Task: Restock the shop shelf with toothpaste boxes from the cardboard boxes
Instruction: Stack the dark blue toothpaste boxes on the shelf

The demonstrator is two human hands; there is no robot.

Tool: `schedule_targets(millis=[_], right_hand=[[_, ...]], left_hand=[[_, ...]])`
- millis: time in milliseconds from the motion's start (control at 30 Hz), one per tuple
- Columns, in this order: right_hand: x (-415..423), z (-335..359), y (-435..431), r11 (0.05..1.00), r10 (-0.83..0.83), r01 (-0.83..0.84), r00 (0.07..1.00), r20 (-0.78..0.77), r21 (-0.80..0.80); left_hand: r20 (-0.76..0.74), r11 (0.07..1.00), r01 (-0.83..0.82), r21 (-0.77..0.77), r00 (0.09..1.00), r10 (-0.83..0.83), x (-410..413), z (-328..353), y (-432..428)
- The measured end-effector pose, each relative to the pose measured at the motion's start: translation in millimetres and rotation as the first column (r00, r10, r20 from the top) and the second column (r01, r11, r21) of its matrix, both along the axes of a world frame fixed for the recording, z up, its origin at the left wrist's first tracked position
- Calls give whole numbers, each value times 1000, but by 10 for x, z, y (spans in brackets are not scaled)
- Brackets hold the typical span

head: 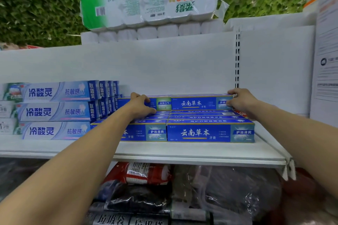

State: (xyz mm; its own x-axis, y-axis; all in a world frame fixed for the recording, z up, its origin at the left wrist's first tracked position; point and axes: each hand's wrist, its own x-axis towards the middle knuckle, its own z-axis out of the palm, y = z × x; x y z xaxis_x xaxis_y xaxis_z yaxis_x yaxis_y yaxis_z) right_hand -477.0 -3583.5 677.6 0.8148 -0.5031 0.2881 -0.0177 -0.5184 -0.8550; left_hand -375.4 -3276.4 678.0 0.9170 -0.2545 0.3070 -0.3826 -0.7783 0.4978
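L hand (141,105) & R hand (239,100), fingers curled, grip the outer ends of the top boxes (193,103), which sit on the blue stack (210,132) towards the back of the shelf (182,151). Pale boxes (54,111) are stacked just left.

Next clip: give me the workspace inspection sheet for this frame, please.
Surface: white shelf, front strip bare.
Job's things: blue toothpaste boxes stacked in rows right of centre; top blue boxes lie end to end on them; pale toothpaste boxes stacked at left; cardboard boxes not in view.
Clutter: red pack, mostly hidden, beside the blue stack.
Grippers: left hand grips the top blue boxes towards their left end, right hand their right end.
Cables: nothing seen.
Surroundings: toilet-roll packs on top, leafy wall behind, bagged goods below, paper notice at right.
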Motion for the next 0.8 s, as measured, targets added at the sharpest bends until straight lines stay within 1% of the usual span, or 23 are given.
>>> schedule_targets(millis=[167, 200, 233, 267, 333, 367, 467, 600, 733, 800], right_hand=[[-80, -6, 45, 1000, 23, -24, 998, -62, -19], [-101, -13, 63, 998, 6, -10, 998, -67, -57], [-123, -19, 73, 990, -36, 27, 997, -65, -141], [-164, -18, 90, 963, -88, 69, 994, -63, -260], [-263, -14, 129, 869, -175, 137, 984, -36, -476], [-318, -13, 161, 836, -187, 148, 982, -20, -529], [-508, -14, 300, 811, -134, 121, 991, 18, -572], [-780, -62, 521, 773, -81, 106, 994, 69, -626], [-1089, -202, 807, 775, -32, 118, 989, 148, -621], [-1274, -303, 982, 761, -15, 125, 984, 175, -637]], left_hand=[[9, 1000, -5, 25, 1000, 5, -51, 8, 4], [12, 1000, -7, 23, 1000, 7, -69, 12, 5], [15, 1000, -7, 15, 1000, 7, -91, 16, 9], [22, 1000, -4, -1, 1000, 4, -116, 19, 15], [73, 1000, 14, -28, 997, -12, -180, 19, 39], [113, 999, 28, -35, 993, -24, -220, 13, 55], [229, 996, 67, -63, 972, -51, -402, -33, 122], [297, 981, 139, -137, 950, -93, -739, -154, 272], [374, 958, 212, -191, 918, -129, -1100, -369, 389], [407, 941, 262, -214, 900, -158, -1306, -479, 430]])
